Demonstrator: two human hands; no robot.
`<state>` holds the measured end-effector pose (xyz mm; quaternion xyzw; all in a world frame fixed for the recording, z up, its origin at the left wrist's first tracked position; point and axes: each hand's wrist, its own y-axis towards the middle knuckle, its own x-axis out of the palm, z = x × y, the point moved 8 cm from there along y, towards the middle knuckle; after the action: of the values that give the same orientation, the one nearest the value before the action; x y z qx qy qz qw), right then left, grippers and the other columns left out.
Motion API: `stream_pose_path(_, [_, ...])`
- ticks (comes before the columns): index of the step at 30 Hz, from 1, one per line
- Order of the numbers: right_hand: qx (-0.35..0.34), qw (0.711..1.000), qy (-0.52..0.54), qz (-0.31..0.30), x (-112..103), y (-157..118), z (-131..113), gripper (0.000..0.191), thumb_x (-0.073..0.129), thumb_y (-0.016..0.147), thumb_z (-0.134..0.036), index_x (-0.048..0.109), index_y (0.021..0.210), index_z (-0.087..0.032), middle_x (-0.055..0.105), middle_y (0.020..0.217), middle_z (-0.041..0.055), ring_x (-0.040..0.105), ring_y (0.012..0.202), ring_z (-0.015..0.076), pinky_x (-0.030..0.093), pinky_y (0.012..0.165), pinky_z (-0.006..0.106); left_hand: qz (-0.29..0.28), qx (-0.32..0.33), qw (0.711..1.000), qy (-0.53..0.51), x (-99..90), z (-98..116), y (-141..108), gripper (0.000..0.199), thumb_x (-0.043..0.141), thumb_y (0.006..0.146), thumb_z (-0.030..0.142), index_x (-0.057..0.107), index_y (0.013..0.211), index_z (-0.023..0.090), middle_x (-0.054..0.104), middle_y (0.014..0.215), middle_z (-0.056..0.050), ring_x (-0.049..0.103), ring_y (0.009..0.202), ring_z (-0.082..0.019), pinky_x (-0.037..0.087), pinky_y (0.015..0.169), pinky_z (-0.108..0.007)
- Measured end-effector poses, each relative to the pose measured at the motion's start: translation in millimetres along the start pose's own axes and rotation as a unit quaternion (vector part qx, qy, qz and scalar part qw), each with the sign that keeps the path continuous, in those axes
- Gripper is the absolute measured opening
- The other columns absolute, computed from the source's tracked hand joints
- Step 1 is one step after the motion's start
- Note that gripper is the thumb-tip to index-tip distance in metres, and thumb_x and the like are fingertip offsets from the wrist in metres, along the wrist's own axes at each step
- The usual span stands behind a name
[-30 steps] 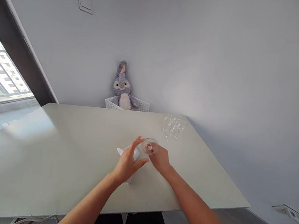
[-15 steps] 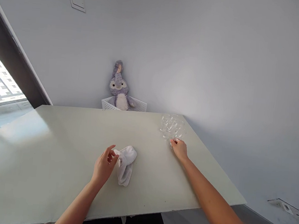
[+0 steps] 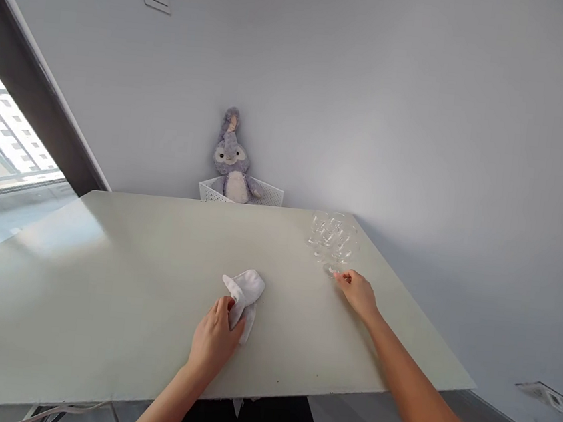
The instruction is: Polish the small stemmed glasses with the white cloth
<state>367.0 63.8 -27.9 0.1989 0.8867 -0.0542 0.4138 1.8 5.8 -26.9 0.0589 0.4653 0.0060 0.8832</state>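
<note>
Spread over the lower frame: pale, smooth, flat worktop, offering wide room at left but narrowing toward far and right edges. Right of frame centre, crowded near those edges: clear stemmed glasses; could knock together or topple if nudged. Lower centre: crumpled white cloth, gripped in left hand. Touching foot of nearest glass: right hand; cannot tell whether pinching or released.

bare left hand, bare right hand, left forearm and right forearm uncovered, slim, tapering to wrists, fingers slender, upper arms out of view
</note>
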Motion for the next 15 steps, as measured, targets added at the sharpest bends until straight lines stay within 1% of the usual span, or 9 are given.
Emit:
stream_pose_path(2, [-0.013, 0.997, 0.064, -0.041, 3, -24, -16, 0.041, 0.046, 0.073, -0.056, 0.057, 0.062, -0.018, 0.049, 0.054, -0.0012, 0.042, 0.048, 0.0114, 0.028, 0.047, 0.023, -0.006, 0.03, 0.999, -0.014, 0.9, 3, 3, 0.013, 0.039, 0.081, 0.024, 0.048, 0.09, 0.021, 0.059, 0.088, -0.003, 0.056, 0.074, -0.017, 0.041, 0.06, -0.029])
stream_pose_path(3, [-0.022, 0.99, 0.119, -0.076, 10, -39, -27, 0.043, 0.045, 0.075, -0.057, 0.058, 0.063, -0.018, 0.046, 0.052, -0.0018, 0.04, 0.046, 0.0105, 0.028, 0.047, 0.023, -0.009, 0.056, 0.998, -0.026, 0.8, 7, 4, 0.017, 0.038, 0.08, 0.019, 0.048, 0.093, 0.021, 0.059, 0.091, -0.003, 0.056, 0.075, -0.017, 0.042, 0.061, -0.028])
stream_pose_path(4, [-0.03, 0.974, 0.186, -0.122, 21, -55, -41, 0.045, 0.043, 0.076, -0.058, 0.06, 0.065, -0.017, 0.045, 0.052, -0.002, 0.039, 0.046, 0.0097, 0.029, 0.046, 0.023, -0.011, 0.086, 0.995, -0.039, 0.1, 14, 4, 0.023, 0.037, 0.079, 0.014, 0.049, 0.097, 0.022, 0.06, 0.094, -0.003, 0.057, 0.078, -0.017, 0.043, 0.064, -0.028])
stream_pose_path(7, [-0.014, 0.903, 0.346, -0.253, 59, -105, -79, 0.049, 0.041, 0.078, -0.06, 0.061, 0.074, -0.015, 0.05, 0.061, 0.0002, 0.04, 0.044, 0.0074, 0.026, 0.041, 0.021, -0.029, 0.208, 0.975, -0.08, -1.4, 48, -3, 0.038, 0.036, 0.072, 0.001, 0.049, 0.101, 0.023, 0.058, 0.106, -0.004, 0.055, 0.093, -0.016, 0.045, 0.074, -0.027])
stream_pose_path(8, [0.001, 0.877, 0.38, -0.295, 73, -120, -89, 0.051, 0.039, 0.078, -0.061, 0.06, 0.074, -0.015, 0.051, 0.062, 0.001, 0.039, 0.043, 0.007, 0.024, 0.039, 0.02, -0.038, 0.251, 0.963, -0.086, -1.2, 61, -9, 0.04, 0.035, 0.071, -0.001, 0.051, 0.099, 0.023, 0.057, 0.108, -0.004, 0.054, 0.097, -0.016, 0.045, 0.078, -0.027])
stream_pose_path(10, [0.041, 0.825, 0.43, -0.364, 96, -145, -103, 0.051, 0.04, 0.077, -0.062, 0.057, 0.074, -0.015, 0.049, 0.057, -0.0001, 0.038, 0.041, 0.0064, 0.02, 0.036, 0.019, -0.047, 0.324, 0.941, -0.085, -0.5, 83, -21, 0.039, 0.033, 0.071, -0.003, 0.054, 0.093, 0.022, 0.056, 0.111, -0.004, 0.051, 0.104, -0.016, 0.044, 0.084, -0.029])
stream_pose_path(12, [0.093, 0.784, 0.475, -0.389, 107, -158, -108, 0.043, 0.051, 0.074, -0.058, 0.056, 0.076, -0.015, 0.042, 0.051, -0.0041, 0.035, 0.04, 0.0053, 0.017, 0.035, 0.017, -0.044, 0.366, 0.926, -0.079, -0.3, 96, -31, 0.038, 0.033, 0.073, -0.002, 0.055, 0.093, 0.022, 0.055, 0.112, -0.005, 0.048, 0.108, -0.017, 0.043, 0.087, -0.031])
stream_pose_path(13, [0.117, 0.769, 0.502, -0.378, 108, -160, -107, 0.039, 0.058, 0.071, -0.053, 0.054, 0.076, -0.015, 0.04, 0.049, -0.0059, 0.032, 0.039, 0.0044, 0.017, 0.036, 0.017, -0.036, 0.37, 0.925, -0.079, -1.0, 98, -33, 0.038, 0.032, 0.074, -0.002, 0.056, 0.093, 0.022, 0.055, 0.112, -0.005, 0.048, 0.108, -0.017, 0.043, 0.086, -0.031])
stream_pose_path(15, [0.145, 0.755, 0.555, -0.317, 99, -155, -106, 0.033, 0.067, 0.066, -0.044, 0.051, 0.073, -0.016, 0.037, 0.048, -0.0083, 0.028, 0.04, 0.0027, 0.018, 0.037, 0.016, -0.022, 0.337, 0.937, -0.091, -2.8, 94, -32, 0.039, 0.032, 0.075, 0.0, 0.057, 0.094, 0.022, 0.055, 0.11, -0.006, 0.053, 0.098, -0.016, 0.045, 0.08, -0.029])
